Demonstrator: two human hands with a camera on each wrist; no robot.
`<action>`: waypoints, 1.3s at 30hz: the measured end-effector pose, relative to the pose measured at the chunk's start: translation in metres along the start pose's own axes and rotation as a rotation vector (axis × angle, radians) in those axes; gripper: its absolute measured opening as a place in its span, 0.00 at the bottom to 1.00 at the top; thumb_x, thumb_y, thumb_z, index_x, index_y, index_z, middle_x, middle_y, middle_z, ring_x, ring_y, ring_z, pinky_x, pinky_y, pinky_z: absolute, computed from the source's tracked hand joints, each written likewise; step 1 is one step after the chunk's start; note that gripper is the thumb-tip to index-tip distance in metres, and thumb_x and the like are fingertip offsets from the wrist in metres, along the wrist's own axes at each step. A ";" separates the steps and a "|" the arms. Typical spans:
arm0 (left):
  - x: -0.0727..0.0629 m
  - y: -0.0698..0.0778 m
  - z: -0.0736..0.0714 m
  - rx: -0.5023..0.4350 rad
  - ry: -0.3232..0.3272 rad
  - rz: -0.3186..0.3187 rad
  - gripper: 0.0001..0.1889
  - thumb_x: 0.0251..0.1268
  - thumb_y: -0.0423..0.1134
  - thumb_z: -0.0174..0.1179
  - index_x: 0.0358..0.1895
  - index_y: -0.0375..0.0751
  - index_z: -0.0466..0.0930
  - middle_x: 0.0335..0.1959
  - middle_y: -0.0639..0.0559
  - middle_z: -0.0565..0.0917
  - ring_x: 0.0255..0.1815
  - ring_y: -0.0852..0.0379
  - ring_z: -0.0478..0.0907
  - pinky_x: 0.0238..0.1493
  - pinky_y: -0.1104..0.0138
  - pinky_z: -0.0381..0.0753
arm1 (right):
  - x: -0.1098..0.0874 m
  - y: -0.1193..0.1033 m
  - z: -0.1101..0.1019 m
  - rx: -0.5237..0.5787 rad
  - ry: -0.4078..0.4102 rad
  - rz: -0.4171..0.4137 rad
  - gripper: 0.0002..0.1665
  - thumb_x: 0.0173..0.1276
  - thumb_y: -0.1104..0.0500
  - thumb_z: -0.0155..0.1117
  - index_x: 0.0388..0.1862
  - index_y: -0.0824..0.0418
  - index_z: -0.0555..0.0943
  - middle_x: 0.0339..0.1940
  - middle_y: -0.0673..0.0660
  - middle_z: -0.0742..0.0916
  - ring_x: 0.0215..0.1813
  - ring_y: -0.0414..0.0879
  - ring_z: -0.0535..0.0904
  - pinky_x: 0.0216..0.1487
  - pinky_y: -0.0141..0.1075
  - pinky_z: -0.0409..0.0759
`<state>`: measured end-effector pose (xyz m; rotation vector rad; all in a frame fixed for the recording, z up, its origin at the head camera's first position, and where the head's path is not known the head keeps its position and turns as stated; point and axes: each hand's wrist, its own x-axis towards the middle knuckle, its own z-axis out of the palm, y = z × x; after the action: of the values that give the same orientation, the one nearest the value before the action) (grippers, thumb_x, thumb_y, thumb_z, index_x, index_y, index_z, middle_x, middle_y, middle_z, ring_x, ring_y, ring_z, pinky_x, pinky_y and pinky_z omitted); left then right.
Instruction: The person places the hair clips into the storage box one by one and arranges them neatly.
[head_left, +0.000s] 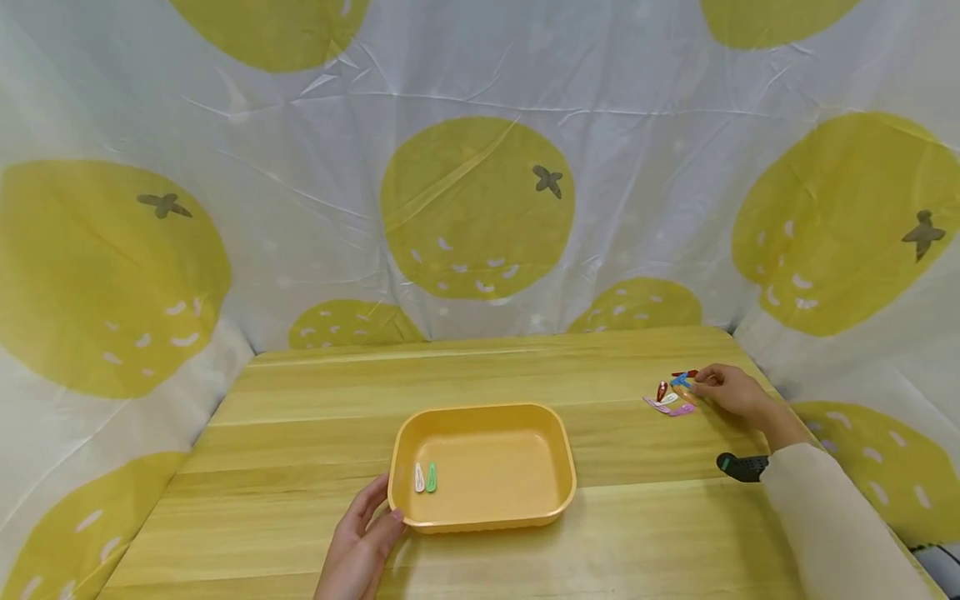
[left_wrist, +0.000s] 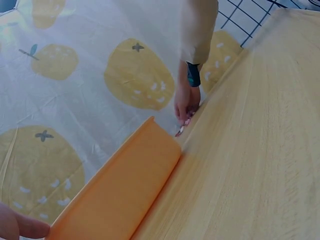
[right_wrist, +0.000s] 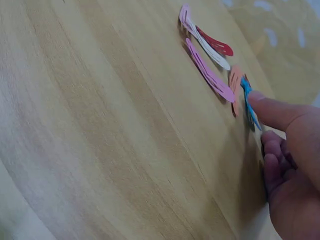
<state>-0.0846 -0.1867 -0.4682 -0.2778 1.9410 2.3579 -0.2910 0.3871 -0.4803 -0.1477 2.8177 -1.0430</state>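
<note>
My left hand (head_left: 360, 542) holds the near left corner of a yellow-orange plastic tray (head_left: 517, 524), thumb at the rim and fingers along the outer side. Inside the tray, a white hair clip (head_left: 420, 477) and a green hair clip (head_left: 431, 477) lie side by side at the left. Over on the right, my right hand (head_left: 735, 392) is at a small pile of hair clips. Its thumb touches a blue hair clip (right_wrist: 248, 95), with the forefinger a little apart. Around it lie a pink clip (right_wrist: 209, 75), a white clip (right_wrist: 212, 52), a red clip (right_wrist: 217, 44) and an orange clip (right_wrist: 235, 82).
The wooden table (head_left: 300, 433) carries the tray near its middle and the clips toward its right edge. A lemon-patterned cloth (head_left: 480, 83) hangs behind and at both sides. A black strap (head_left: 742, 467) sits at the right wrist.
</note>
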 end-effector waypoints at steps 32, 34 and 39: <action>0.001 -0.002 -0.001 -0.008 0.017 -0.023 0.33 0.74 0.20 0.49 0.79 0.26 0.49 0.79 0.30 0.54 0.76 0.33 0.57 0.63 0.63 0.79 | -0.004 -0.013 -0.001 -0.077 0.008 -0.039 0.09 0.78 0.67 0.58 0.51 0.71 0.80 0.42 0.65 0.82 0.42 0.59 0.77 0.43 0.49 0.77; 0.002 -0.001 0.000 -0.012 0.014 -0.022 0.34 0.74 0.20 0.49 0.79 0.26 0.48 0.79 0.30 0.54 0.77 0.33 0.55 0.63 0.63 0.79 | -0.004 -0.015 -0.004 -0.052 0.000 -0.052 0.11 0.78 0.67 0.56 0.53 0.72 0.79 0.43 0.67 0.82 0.40 0.58 0.76 0.39 0.47 0.76; 0.002 0.001 0.002 -0.013 -0.006 -0.024 0.34 0.75 0.22 0.50 0.80 0.27 0.48 0.79 0.31 0.54 0.78 0.32 0.54 0.64 0.62 0.78 | -0.004 -0.026 -0.013 0.012 0.011 -0.059 0.10 0.79 0.67 0.50 0.53 0.73 0.74 0.44 0.71 0.81 0.30 0.50 0.71 0.28 0.39 0.71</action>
<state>-0.0870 -0.1850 -0.4677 -0.2930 1.9086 2.3546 -0.2881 0.3769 -0.4532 -0.2260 2.8325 -1.0763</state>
